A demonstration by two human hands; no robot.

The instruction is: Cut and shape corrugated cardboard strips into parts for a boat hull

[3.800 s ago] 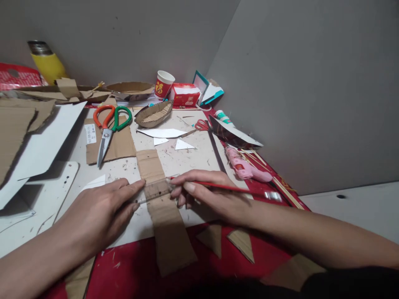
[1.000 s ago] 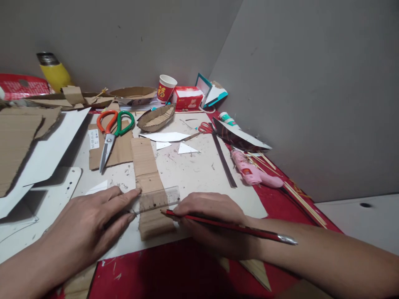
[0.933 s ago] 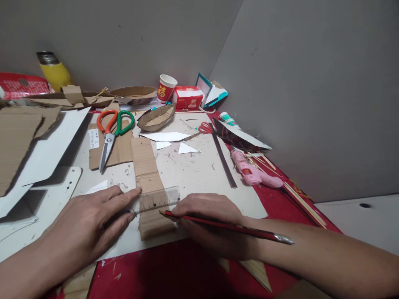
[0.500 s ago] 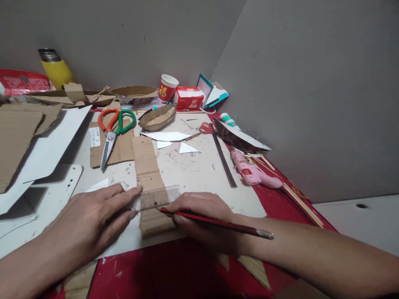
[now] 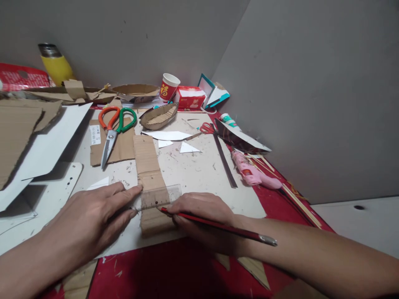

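Observation:
A clear ruler (image 5: 171,192) lies across a narrow strip of cardboard (image 5: 149,158) on the white board. My left hand (image 5: 96,216) grips the ruler's left end, with thumb and forefinger on its edges. Between the fingers of my right hand (image 5: 202,216) is a red and black pencil (image 5: 224,228). Its tip meets the cardboard at the ruler's near edge, and its blunt end points to the right. Beyond my left hand, scissors (image 5: 111,135) with one orange and one green handle rest on a piece of cardboard (image 5: 124,150).
A small cardboard boat shape (image 5: 158,117), white paper scraps (image 5: 189,147) and a dark strip (image 5: 225,162) lie farther back. At right is a pink glue gun (image 5: 254,171) by thin sticks. Behind stand a paper cup (image 5: 168,88), a red tissue pack (image 5: 190,98) and a yellow bottle (image 5: 57,68).
The pencil's blunt end has shifted slightly right and down, while its tip stays at the ruler's edge. My left hand and the ruler hold nearly the same place.

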